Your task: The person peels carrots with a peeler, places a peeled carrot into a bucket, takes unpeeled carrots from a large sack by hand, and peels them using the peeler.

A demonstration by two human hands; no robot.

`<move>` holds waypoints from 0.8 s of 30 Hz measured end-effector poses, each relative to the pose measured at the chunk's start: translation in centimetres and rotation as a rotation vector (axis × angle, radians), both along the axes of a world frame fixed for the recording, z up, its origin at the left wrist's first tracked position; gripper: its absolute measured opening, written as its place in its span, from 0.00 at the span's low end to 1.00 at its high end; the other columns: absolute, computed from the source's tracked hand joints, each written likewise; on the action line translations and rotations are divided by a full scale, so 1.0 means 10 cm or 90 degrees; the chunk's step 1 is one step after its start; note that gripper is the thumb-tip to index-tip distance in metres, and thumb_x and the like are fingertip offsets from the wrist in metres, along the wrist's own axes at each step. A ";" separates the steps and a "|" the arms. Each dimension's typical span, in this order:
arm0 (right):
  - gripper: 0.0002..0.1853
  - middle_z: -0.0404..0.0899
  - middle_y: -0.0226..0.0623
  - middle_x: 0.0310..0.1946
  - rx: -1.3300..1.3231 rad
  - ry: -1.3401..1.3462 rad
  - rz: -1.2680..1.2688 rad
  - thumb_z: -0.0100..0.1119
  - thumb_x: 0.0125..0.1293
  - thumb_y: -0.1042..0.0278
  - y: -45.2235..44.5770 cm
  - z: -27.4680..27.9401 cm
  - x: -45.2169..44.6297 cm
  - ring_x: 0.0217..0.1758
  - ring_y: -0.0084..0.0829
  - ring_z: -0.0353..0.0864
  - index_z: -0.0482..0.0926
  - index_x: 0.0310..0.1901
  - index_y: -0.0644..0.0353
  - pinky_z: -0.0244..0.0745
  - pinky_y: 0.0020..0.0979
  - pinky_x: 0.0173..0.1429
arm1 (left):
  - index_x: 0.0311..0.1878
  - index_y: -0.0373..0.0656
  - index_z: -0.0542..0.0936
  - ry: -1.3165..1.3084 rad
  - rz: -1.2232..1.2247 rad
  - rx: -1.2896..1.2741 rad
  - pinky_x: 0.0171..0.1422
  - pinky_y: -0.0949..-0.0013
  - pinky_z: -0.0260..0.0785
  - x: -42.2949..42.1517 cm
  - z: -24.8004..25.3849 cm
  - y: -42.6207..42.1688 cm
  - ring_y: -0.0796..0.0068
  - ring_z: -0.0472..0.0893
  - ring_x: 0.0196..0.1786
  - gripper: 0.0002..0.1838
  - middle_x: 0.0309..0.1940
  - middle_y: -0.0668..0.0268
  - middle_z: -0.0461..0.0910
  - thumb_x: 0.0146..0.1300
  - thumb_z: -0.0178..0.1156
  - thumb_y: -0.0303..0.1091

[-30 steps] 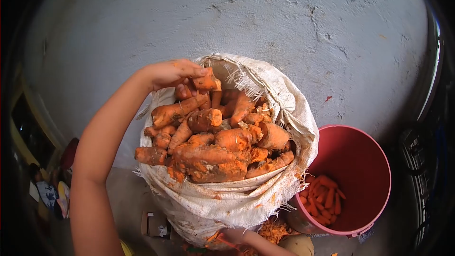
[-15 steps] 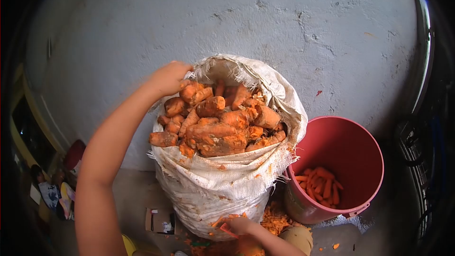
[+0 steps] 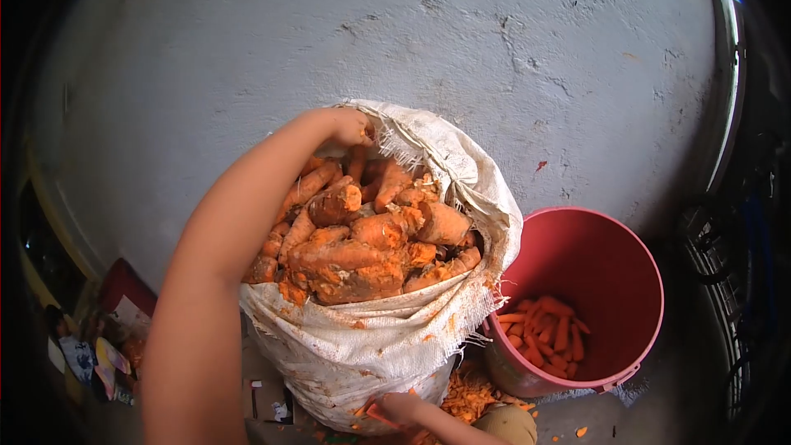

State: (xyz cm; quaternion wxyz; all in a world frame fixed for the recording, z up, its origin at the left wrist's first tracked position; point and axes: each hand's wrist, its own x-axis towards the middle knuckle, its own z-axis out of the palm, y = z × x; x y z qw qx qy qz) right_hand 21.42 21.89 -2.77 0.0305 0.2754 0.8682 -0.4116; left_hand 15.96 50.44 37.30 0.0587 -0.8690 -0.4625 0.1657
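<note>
A white woven sack (image 3: 354,363) stands open, filled with large, dirty carrots (image 3: 346,259), some of them broken. My left hand (image 3: 350,127) reaches over to the back of the sack's mouth, by its frayed rim. Its fingers are curled downward, and whatever they grip is hidden. Low in front of the sack, my right hand (image 3: 401,408) is closed on a red peeler (image 3: 381,416), only part of which shows. Orange peelings (image 3: 470,391) lie on the floor beside the sack.
To the right of the sack stands a red bucket (image 3: 606,297) with peeled carrots (image 3: 548,334) at its bottom. A rough grey wall (image 3: 412,33) rises behind. Small items and a dark red container (image 3: 128,292) sit at the far left.
My left hand has moved right along the back of the sack's mouth, away from the carrots at its left. The right hand stays low with the peeler. The view has shifted slightly.
</note>
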 end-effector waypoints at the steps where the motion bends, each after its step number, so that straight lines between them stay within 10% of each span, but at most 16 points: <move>1: 0.16 0.75 0.45 0.39 -0.020 -0.004 0.005 0.45 0.56 0.64 0.02 -0.06 -0.01 0.43 0.41 0.75 0.70 0.45 0.56 0.69 0.37 0.44 | 0.42 0.39 0.75 0.007 0.014 -0.004 0.46 0.64 0.66 0.01 -0.01 0.04 0.59 0.75 0.42 0.16 0.37 0.53 0.76 0.54 0.53 0.40; 6: 0.16 0.76 0.45 0.34 -0.021 0.060 -0.055 0.42 0.57 0.61 0.05 -0.65 -0.13 0.38 0.43 0.76 0.70 0.44 0.58 0.69 0.38 0.40 | 0.43 0.42 0.76 0.065 0.050 0.029 0.47 0.64 0.67 -0.11 -0.34 0.53 0.61 0.76 0.43 0.15 0.41 0.58 0.76 0.52 0.52 0.37; 14: 0.16 0.74 0.47 0.39 -0.232 0.019 -0.143 0.45 0.56 0.61 0.18 0.18 0.08 0.43 0.42 0.74 0.71 0.44 0.58 0.68 0.37 0.43 | 0.41 0.35 0.75 -0.085 0.297 -0.060 0.25 0.61 0.73 0.13 -0.34 0.23 0.58 0.78 0.29 0.15 0.40 0.53 0.75 0.52 0.53 0.34; 20: 0.17 0.74 0.47 0.40 -0.249 0.043 -0.145 0.45 0.56 0.62 0.23 0.33 0.12 0.44 0.42 0.74 0.71 0.46 0.58 0.68 0.36 0.44 | 0.50 0.36 0.72 -0.134 0.379 -0.032 0.53 0.64 0.65 -0.02 -0.49 0.51 0.58 0.73 0.50 0.27 0.50 0.53 0.70 0.52 0.50 0.47; 24: 0.17 0.74 0.46 0.40 -0.202 0.039 -0.109 0.46 0.56 0.61 0.29 0.26 0.11 0.43 0.41 0.74 0.70 0.47 0.57 0.68 0.36 0.43 | 0.40 0.35 0.75 -0.196 0.391 -0.014 0.31 0.57 0.71 -0.23 -0.77 0.97 0.56 0.77 0.33 0.20 0.36 0.51 0.75 0.51 0.52 0.43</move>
